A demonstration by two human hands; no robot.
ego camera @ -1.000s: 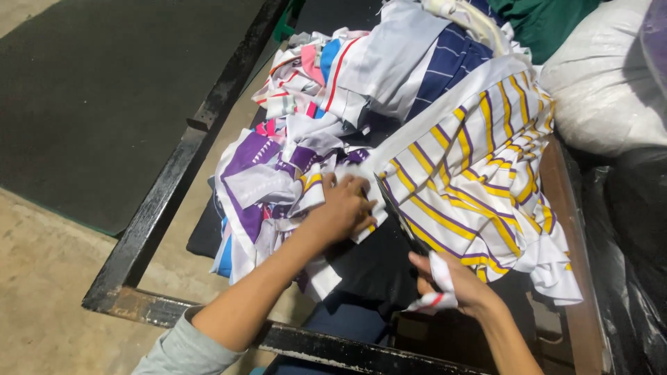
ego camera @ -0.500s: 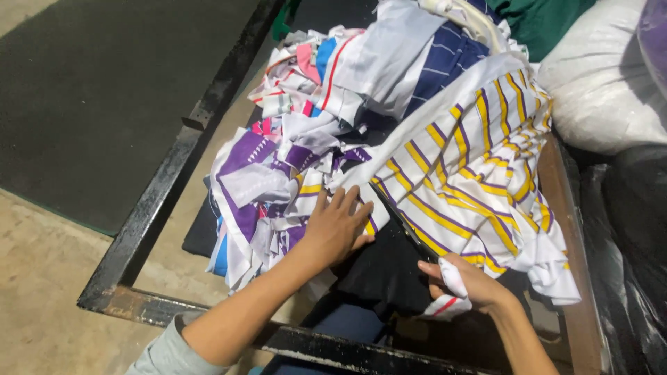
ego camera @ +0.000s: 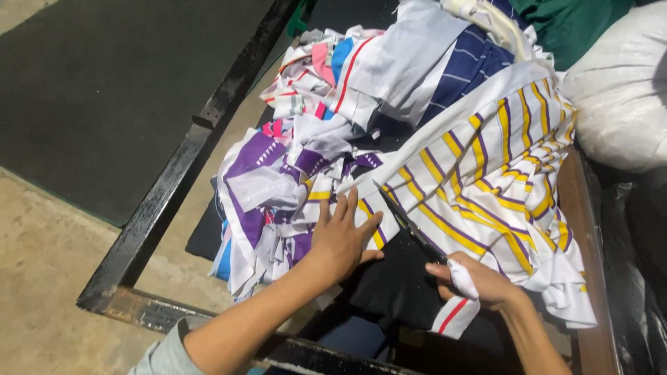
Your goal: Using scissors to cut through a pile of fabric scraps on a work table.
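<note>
Left hand (ego camera: 342,236) lies flat, fingers spread, pressing the white cloth with yellow and purple stripes (ego camera: 479,173) on the desk (ego camera: 577,201); right hand (ego camera: 479,281) is clamped on what looks like dark scissors (ego camera: 411,226), blade at the cloth's edge, handles hidden by a white rag with a red stripe (ego camera: 455,305). Mixed fabric scraps (ego camera: 278,187) crowd the left edge by the black frame (ego camera: 174,187), a white sack (ego camera: 618,90) is cut off top right

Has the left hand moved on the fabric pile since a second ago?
Yes. The left hand has slid down toward the black metal frame, lying flat on the purple-and-white scraps beside the scissors.
</note>
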